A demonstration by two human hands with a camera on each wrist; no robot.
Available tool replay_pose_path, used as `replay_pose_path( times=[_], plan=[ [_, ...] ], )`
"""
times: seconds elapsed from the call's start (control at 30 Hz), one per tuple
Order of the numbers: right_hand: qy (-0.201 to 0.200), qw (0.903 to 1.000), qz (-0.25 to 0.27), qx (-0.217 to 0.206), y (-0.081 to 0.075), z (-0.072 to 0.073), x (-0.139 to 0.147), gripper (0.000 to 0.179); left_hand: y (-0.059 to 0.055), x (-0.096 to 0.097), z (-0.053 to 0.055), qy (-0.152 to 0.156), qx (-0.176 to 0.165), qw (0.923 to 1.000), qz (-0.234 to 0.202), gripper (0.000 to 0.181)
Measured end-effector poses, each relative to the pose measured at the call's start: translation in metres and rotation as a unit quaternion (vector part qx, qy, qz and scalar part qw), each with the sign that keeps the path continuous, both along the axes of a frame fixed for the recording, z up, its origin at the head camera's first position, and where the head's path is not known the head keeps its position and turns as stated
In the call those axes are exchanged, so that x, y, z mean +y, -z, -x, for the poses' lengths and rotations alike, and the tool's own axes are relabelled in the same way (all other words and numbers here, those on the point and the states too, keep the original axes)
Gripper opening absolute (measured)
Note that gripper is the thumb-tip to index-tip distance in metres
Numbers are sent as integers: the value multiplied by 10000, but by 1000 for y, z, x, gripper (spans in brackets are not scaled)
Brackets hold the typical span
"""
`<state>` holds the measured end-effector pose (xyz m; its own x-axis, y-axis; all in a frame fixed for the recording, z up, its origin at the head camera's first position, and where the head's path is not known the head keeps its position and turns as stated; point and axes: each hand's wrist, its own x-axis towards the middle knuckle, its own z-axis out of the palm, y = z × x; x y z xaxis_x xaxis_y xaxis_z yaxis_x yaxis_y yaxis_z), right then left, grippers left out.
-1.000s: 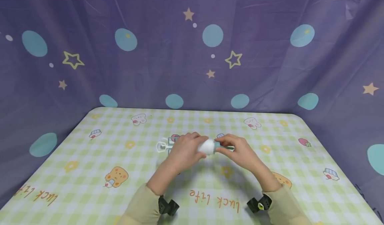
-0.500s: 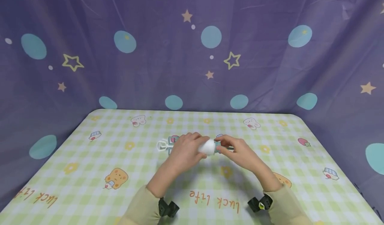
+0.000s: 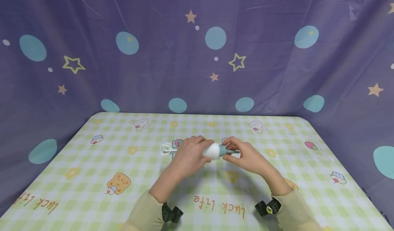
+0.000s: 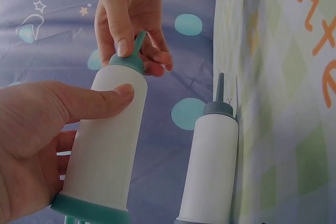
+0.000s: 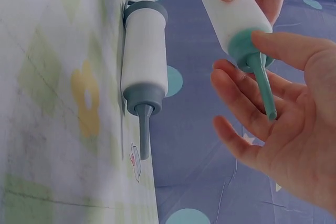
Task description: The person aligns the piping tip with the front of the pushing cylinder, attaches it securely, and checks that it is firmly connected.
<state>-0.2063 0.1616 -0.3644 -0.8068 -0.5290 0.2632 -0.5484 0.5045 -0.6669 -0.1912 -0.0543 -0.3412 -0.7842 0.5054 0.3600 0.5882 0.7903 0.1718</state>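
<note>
A big plastic syringe (image 4: 105, 145) with a white barrel is held above the table, lying nearly level in the head view. My left hand (image 3: 191, 155) grips its barrel, thumb across the white side. Its teal nozzle cap (image 5: 247, 45) tapers into a thin teal nozzle (image 5: 264, 90). My right hand (image 3: 246, 156) is at that cap, with the thumb on one side and the fingers bent round the other. Next to it, a second syringe (image 5: 144, 51) with a grey-blue cap lies on the checked cloth; my left hand mostly hides it in the head view.
The table (image 3: 74, 193) has a green-and-white checked cloth with printed cartoons. Behind it hangs a purple curtain (image 3: 172, 63) with stars and dots. A white looped handle (image 3: 167, 149) sticks out left of my left hand.
My right fingers have shifted on the teal cap, and the thumb sits slightly lower, showing more of the cap. The left hand keeps its grip on the barrel.
</note>
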Motion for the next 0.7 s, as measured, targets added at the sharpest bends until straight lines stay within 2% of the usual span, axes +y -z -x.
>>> replay_pose_path(
  times=[0.43, 0.7],
  plan=[
    [127, 9995, -171, -221, 0, 3, 4, 22, -1, 0, -1, 81, 125, 9998, -91, 51],
    [120, 9993, -206, -285, 1, 5, 7, 23, -2, 1, -2, 116, 91, 9998, -134, 51]
  ],
)
